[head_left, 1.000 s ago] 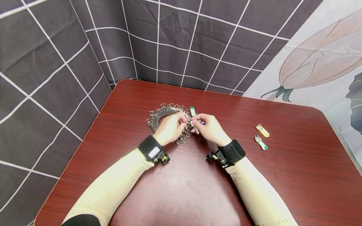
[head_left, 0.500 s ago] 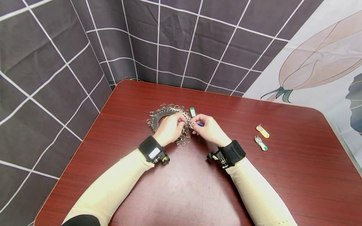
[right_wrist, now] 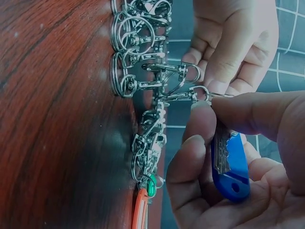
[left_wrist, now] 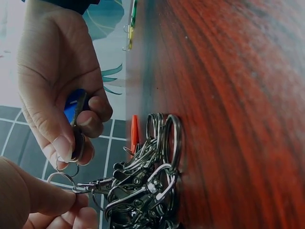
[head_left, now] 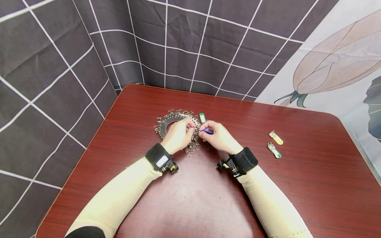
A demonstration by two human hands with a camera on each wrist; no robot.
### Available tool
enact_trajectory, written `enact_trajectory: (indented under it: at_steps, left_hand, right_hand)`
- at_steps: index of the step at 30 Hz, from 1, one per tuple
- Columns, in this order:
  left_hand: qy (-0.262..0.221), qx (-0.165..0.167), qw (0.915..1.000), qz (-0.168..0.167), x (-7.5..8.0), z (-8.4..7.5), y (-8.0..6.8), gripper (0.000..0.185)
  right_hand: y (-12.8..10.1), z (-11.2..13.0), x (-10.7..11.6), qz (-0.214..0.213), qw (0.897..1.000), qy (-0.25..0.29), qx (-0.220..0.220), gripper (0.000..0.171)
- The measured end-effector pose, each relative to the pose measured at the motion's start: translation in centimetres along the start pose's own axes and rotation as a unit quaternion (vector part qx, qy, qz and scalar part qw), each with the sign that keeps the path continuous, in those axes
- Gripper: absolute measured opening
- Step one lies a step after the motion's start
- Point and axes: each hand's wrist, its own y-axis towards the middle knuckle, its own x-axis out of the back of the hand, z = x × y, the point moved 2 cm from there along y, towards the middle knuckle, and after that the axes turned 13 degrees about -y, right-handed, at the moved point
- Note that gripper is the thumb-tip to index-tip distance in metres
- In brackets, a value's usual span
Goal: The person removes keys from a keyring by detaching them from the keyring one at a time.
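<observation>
The right hand (right_wrist: pixel 238 157) is pinching the blue key tag (right_wrist: pixel 232 162), its long axis running back into the palm, while the left hand (head_left: pixel 178 134) is pinching the split ring (right_wrist: pixel 202 93) just beyond, above the worktop (head_left: pixel 268 185).

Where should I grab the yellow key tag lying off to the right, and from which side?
Pinch the yellow key tag across its long plastic edges from above. It lies flat on the table, apart from the green-tagged one, so likely nothing blocks the fingers.
</observation>
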Motion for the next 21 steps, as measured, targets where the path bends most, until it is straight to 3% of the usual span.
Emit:
enact_trajectory:
  at_steps: [21]
  left_hand:
    - [-0.008,-0.012,0.9997,0.021,-0.06,-0.09,-0.02,0.01]
  right_hand:
    - [0.23,-0.4,-0.02,-0.06,0.998,-0.003,0.0,0.009]
